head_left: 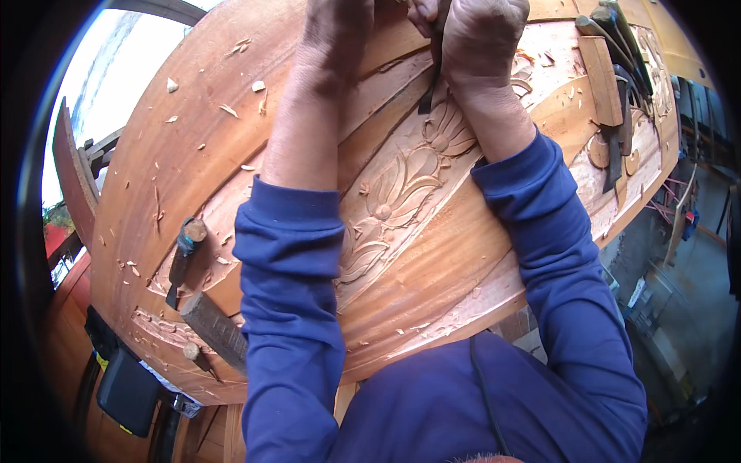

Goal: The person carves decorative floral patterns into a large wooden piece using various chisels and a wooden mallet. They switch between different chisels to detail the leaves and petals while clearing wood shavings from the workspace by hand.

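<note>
A large wooden panel [432,255] lies beneath my arms, carved with flowers and leaves in a long recessed band. My left hand [337,27] reaches to the top edge of the picture, where its fingers are cut off from view. My right hand [485,38] is closed around a dark flat-bladed tool, which looks like a chisel [434,73]. The blade slants back toward me over the carved band, just above a carved flower [446,133]. Whatever the tool's other end meets is hidden past the top edge.
Several chisels and a wooden block [600,81] lie heaped on the panel's right. At left are a wooden-handled chisel [185,251], a dark wooden bar [214,330] and a smaller tool [197,356]. Wood chips [229,110] scatter the surface. A black case [130,392] sits below left.
</note>
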Tool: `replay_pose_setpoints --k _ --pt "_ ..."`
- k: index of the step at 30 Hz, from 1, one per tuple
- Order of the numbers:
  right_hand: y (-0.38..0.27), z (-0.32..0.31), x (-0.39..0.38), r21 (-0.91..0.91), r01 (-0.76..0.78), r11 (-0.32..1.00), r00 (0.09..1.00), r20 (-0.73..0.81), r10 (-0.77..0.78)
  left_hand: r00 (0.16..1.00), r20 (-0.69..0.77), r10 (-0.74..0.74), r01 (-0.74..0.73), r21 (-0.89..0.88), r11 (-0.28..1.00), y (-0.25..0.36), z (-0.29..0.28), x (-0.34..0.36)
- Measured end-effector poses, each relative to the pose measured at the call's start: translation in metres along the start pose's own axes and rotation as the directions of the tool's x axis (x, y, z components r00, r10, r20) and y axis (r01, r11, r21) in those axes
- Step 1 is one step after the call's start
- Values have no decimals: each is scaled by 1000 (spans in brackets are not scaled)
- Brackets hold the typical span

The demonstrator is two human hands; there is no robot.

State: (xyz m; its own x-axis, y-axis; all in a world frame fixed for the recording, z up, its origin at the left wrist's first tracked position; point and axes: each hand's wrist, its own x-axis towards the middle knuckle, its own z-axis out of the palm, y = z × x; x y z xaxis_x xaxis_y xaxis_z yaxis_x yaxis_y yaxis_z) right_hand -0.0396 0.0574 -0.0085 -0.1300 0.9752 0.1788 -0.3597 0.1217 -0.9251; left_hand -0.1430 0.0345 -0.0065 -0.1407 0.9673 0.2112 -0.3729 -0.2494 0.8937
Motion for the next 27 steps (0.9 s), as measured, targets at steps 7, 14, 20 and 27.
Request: replay_pose_setpoints --k 7,14,20,27 --pt "4 3 -7 188 -2 982 998 57 -8 970 66 236 -238 30 971 -27 -7 17" --pt "7 -1 -5 158 25 987 997 67 -36 999 -37 -28 18 -239 971 -16 9 12" --pt "1 7 1 362 -187 913 961 -126 247 997 -79 14 -30 -201 979 -17 1 16" --pt "1 3 -15 105 -14 994 992 124 1 993 -109 47 -67 -192 979 -20 -4 23"
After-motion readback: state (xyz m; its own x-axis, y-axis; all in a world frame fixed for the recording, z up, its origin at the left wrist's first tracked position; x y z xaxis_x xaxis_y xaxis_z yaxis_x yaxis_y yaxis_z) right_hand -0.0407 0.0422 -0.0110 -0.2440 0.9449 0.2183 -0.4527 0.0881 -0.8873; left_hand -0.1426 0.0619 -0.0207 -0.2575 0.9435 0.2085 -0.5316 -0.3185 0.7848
